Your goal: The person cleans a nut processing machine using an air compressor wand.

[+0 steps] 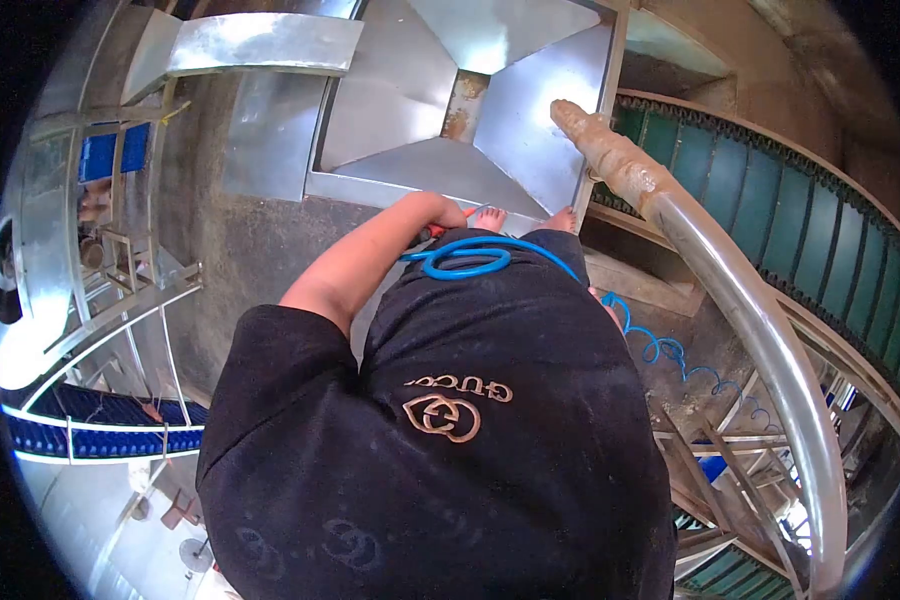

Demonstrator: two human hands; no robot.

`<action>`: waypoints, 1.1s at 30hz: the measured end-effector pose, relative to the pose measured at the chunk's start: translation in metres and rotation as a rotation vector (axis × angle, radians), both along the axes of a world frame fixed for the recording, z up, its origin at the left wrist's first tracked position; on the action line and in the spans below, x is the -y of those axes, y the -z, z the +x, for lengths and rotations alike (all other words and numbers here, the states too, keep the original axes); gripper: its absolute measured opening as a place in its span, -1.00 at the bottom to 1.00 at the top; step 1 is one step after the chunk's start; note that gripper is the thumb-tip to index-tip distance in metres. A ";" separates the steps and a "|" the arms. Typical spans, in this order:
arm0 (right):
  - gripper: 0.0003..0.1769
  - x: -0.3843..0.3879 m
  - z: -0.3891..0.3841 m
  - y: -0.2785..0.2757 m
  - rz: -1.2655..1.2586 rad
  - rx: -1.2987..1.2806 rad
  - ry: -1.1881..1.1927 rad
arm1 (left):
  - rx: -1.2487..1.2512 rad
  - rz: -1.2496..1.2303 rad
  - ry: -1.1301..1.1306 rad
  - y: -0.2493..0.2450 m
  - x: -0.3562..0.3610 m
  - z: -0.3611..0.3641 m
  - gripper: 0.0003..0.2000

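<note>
My left hand (pixel 446 211) is bent inward at waist height, its fingers closed round a small red-orange tool (pixel 434 231) that is mostly hidden. A blue hose (pixel 467 262) loops beside this hand and crosses the front of my black shirt (pixel 510 400). Only a sliver of my right hand (pixel 608 309) shows past the shirt's right edge, beside the hose; its fingers are hidden. My bare feet (pixel 490 219) are at the near edge of a metal hopper.
Ahead is the square metal hopper (pixel 400 95) with sloping sides. A thick metal pipe (pixel 740 280) with a crusted end curves down the right, beside a green slatted conveyor (pixel 810 220). Coiled blue hose trails at lower right. Metal frames and a blue conveyor (pixel 100 440) stand left.
</note>
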State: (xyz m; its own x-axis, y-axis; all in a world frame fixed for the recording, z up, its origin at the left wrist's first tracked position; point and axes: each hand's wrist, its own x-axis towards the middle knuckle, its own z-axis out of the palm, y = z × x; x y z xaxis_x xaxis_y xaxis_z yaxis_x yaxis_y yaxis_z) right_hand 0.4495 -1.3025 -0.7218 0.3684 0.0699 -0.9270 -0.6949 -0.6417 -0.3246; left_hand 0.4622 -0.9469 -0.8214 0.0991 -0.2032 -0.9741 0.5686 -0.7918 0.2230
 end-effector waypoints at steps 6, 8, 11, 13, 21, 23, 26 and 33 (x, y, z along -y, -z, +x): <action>-0.27 0.000 -0.001 -0.010 -0.008 0.042 0.030 | 0.054 0.022 0.081 -0.003 0.013 0.012 -0.79; -0.27 0.002 -0.006 -0.012 -0.017 0.050 0.039 | 0.105 0.005 0.155 0.000 0.014 0.015 -0.70; -0.26 0.004 -0.012 -0.013 -0.027 0.060 0.041 | 0.188 -0.029 0.220 -0.017 0.018 0.020 -0.58; -0.26 0.007 -0.013 -0.012 -0.033 0.070 0.035 | 0.219 -0.049 0.214 -0.029 0.024 0.025 -0.57; -0.22 0.025 -0.023 0.030 0.015 -0.009 0.142 | 0.252 -0.183 0.172 -0.014 0.061 0.040 -0.53; -0.21 0.031 -0.023 0.037 -0.022 0.034 0.026 | 0.190 -0.190 0.189 -0.003 0.065 0.043 -0.51; -0.17 0.027 -0.022 0.031 0.009 0.094 -0.016 | 0.255 -0.190 0.191 0.008 0.067 0.041 -0.48; -0.25 0.015 -0.017 0.009 0.003 0.008 0.142 | 0.317 -0.177 0.164 0.029 0.072 0.039 -0.58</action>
